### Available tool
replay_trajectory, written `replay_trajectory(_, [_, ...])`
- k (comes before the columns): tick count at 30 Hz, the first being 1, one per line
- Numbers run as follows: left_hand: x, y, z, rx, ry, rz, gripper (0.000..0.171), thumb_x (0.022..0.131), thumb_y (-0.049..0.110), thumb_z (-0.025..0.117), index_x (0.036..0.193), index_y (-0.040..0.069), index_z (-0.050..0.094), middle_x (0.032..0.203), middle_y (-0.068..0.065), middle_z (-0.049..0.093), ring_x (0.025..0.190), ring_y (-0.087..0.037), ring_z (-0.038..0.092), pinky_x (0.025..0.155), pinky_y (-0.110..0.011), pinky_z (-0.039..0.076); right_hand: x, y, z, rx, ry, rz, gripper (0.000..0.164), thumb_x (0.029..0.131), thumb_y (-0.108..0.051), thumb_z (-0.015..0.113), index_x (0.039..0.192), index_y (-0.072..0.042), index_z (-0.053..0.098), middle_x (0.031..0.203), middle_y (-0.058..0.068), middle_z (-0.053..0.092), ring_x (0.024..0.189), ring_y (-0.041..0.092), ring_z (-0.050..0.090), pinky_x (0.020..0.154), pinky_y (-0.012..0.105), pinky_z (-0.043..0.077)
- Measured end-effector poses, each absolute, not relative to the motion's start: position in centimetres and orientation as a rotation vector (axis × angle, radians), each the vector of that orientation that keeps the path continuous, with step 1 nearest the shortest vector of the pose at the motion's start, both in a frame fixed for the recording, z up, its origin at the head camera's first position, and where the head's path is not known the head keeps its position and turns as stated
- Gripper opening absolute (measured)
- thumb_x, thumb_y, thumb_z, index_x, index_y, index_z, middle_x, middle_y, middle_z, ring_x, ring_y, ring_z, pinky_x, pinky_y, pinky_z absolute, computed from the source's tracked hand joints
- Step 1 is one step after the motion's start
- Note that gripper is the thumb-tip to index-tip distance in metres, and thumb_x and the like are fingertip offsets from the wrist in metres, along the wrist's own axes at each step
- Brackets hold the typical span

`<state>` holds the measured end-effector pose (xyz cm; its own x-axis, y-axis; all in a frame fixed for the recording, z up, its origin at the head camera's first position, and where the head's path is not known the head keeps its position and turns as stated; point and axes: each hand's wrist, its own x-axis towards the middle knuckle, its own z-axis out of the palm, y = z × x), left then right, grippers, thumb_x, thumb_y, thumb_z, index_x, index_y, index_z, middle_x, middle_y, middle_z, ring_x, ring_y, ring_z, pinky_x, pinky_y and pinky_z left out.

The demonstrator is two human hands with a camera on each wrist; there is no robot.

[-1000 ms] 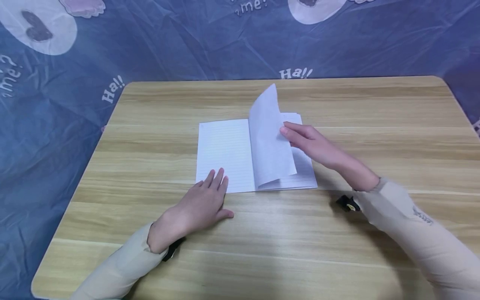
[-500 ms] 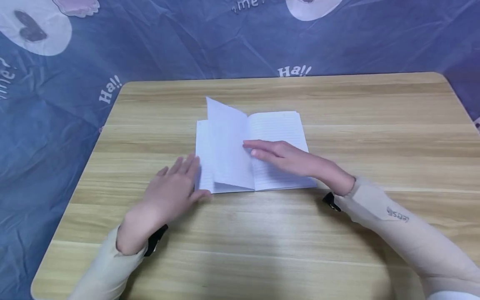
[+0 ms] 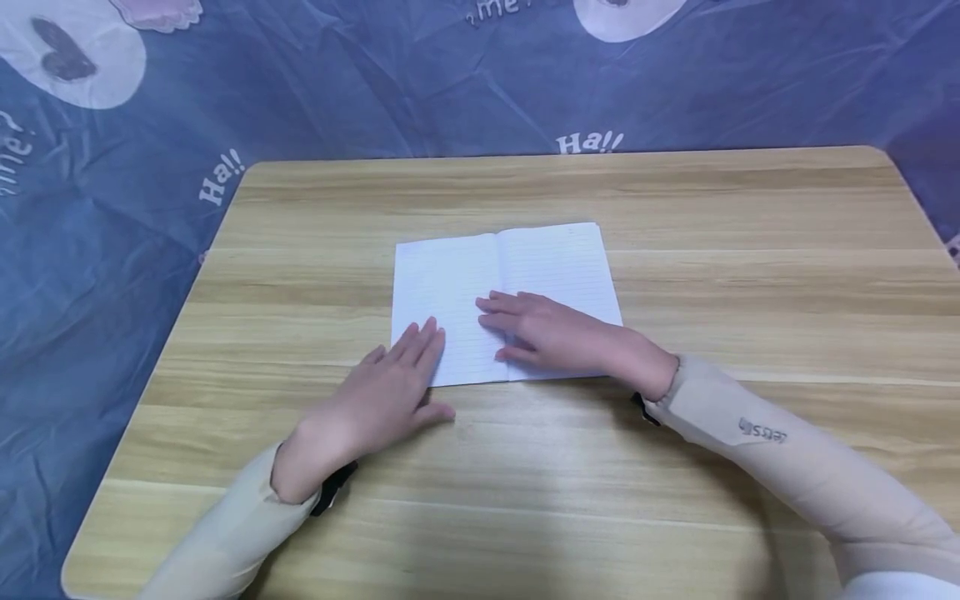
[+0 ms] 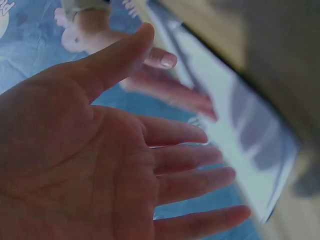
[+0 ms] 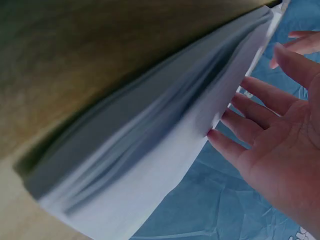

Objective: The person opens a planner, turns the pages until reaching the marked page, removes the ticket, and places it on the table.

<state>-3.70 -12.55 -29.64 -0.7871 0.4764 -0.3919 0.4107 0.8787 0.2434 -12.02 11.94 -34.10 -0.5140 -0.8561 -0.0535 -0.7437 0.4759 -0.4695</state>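
Note:
An open notebook (image 3: 450,275) with lined white pages lies flat on the wooden table. My left hand (image 3: 382,396) is over its lower left corner, fingers straight and spread. In the left wrist view the palm of that left hand (image 4: 100,165) faces the page, holding nothing. My right hand (image 3: 551,329) lies across the lower right page, its fingertips reaching past the centre fold. Seen from the right wrist, the right hand (image 5: 275,135) has extended fingers close over the paper, and the stacked page edges (image 5: 145,120) show beside it.
The light wood table (image 3: 712,250) extends on all sides of the notebook. Behind and to the left hangs a blue cloth (image 3: 360,75) with printed white words and shapes. Both forearms come in from the front corners in beige sleeves (image 3: 787,450).
A raised page has been turned from right to left and now lies flat. My right hand moved left with it; my left hand drew back left, then came back onto the left page.

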Motion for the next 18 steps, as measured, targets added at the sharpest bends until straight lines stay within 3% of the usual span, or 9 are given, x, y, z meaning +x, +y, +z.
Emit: replay_trajectory(18, [-4.1, -12.0, -31.2, 0.707, 2.533, 0.158, 0.083, 0.096, 0.048, 0.057, 0.153, -0.003, 0.025, 0.160, -0.021, 0.014, 0.146, -0.039, 0.015, 0.108, -0.061, 0.029, -12.1, 12.0, -33.9, -1.348, 2.465, -0.513, 0.057, 0.095, -0.023, 0.066, 0.142, 0.002, 0.048, 0.153, 0.015, 0.039, 0.144, 0.031, 0.027, 0.116, 0.048, 0.022])
